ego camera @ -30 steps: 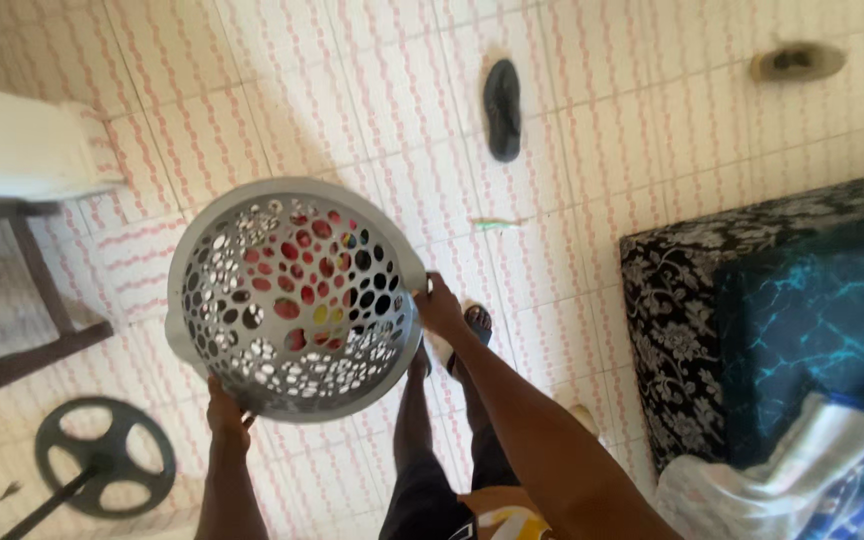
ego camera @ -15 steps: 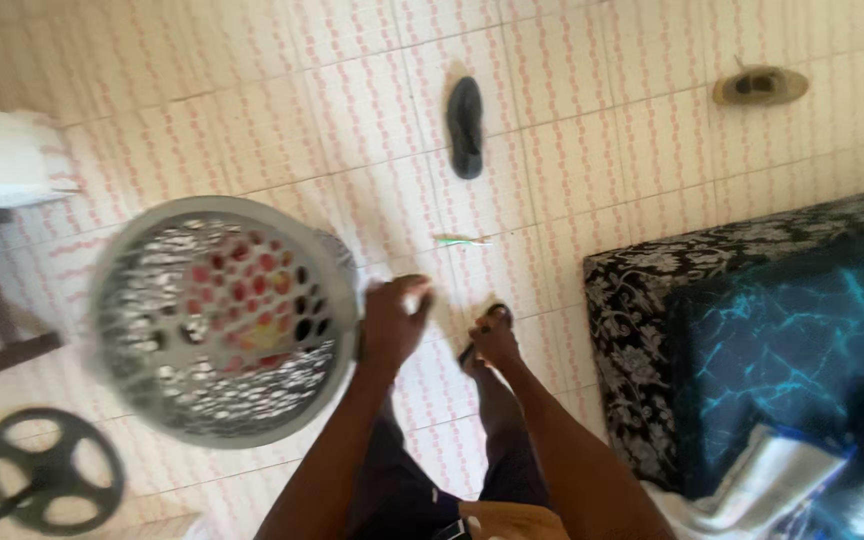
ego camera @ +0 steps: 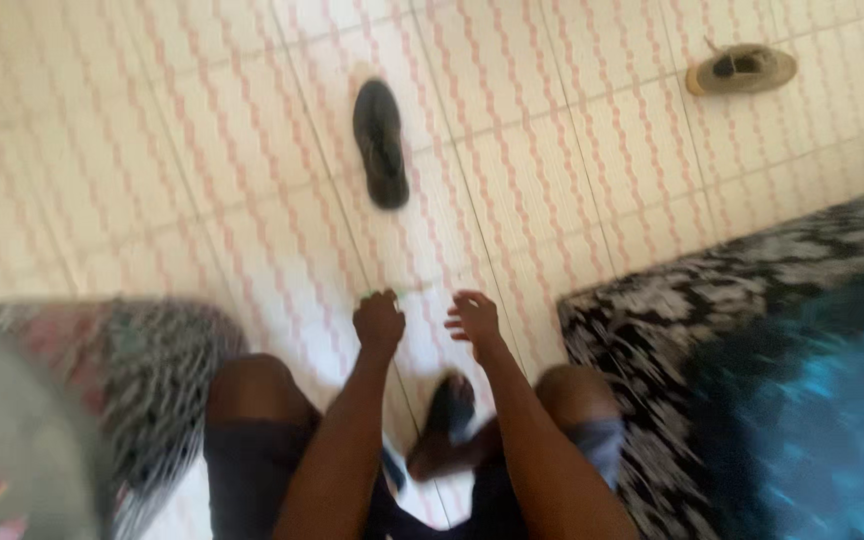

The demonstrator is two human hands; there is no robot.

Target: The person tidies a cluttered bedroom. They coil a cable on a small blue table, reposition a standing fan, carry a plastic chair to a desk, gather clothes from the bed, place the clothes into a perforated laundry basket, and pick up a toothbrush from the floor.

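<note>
Head view is showing you reaching both arms down toward the tiled floor (ego camera: 202,150). Your left hand (ego camera: 379,320) is curling narrow at a thin green strip (ego camera: 407,291) lying just beyond its knuckles; whether it is gripping, you cannot tell. Your right hand (ego camera: 474,315) is hanging beside it, fingers loosely spread, holding nothing. A basket (ego camera: 72,400) is blurring at your left, a patterned mattress (ego camera: 752,330) is crowding your right, and a dark sandal (ego camera: 380,142) is lying ahead.
</note>
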